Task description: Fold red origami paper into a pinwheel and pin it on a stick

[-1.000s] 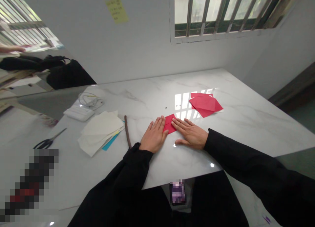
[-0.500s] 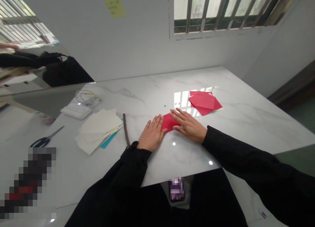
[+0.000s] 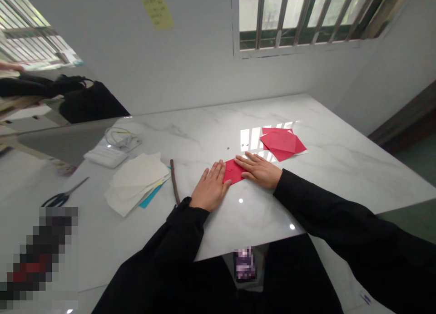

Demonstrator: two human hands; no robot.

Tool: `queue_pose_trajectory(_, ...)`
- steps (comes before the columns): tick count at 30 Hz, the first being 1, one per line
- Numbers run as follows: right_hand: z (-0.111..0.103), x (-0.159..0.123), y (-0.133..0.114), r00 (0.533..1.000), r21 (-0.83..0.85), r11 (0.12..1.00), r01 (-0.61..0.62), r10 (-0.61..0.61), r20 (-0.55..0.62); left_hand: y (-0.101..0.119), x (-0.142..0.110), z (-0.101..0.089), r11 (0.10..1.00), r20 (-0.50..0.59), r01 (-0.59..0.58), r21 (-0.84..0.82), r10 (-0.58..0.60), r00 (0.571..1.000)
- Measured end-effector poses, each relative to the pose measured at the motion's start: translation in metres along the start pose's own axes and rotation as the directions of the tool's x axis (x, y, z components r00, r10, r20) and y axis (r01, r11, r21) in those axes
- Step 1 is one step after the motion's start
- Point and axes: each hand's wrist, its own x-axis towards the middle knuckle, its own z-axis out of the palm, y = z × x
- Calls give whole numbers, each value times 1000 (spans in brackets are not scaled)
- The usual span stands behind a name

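A small folded red paper [image 3: 234, 171] lies flat on the white marble table [image 3: 204, 132]. My left hand [image 3: 211, 189] rests open on its left edge, fingers stretched flat. My right hand [image 3: 259, 169] lies open across its right side, fingers together and pressed flat on the paper. Both arms wear black sleeves.
A loose stack of red sheets [image 3: 282, 142] lies behind my right hand. To the left are a brown stick [image 3: 175, 181], a pile of cream and blue papers [image 3: 136, 182], black scissors [image 3: 63, 196], and a white device with a cable [image 3: 109, 153]. A black bag [image 3: 90, 103] sits at the back left.
My right hand has slid up and to the right along the red paper, away from the near edge. My left hand has stayed in place.
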Motion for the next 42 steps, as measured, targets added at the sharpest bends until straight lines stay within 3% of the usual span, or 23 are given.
queue_pose_trajectory(9,0,7,10,998,100,994,32,-26,-65,1,-1,0,1000,-5,6,25,-6,1000)
queue_pose_trajectory(15,-8,27,3,980,107,993,-55,74,-185,-1,-1,4,1000,-41,10,12,-10,999)
queue_pose_trajectory(23,-26,63,-7,982,109,981,-160,169,-84,-17,5,25,984,-262,29,-175,-75,962)
queue_pose_trajectory(29,-27,61,1,975,437,878,-197,222,-8,-21,10,32,959,-314,58,-278,-148,938)
queue_pose_trajectory(31,-26,59,3,978,477,860,-179,210,-12,-21,11,31,952,-313,61,-301,-159,936)
queue_pose_trajectory(39,-21,59,-1,971,334,929,-160,209,-116,-22,13,25,936,-329,42,-350,-165,930)
queue_pose_trajectory(42,-17,60,-1,971,275,956,-99,153,-181,-21,14,24,936,-329,37,-351,-160,931)
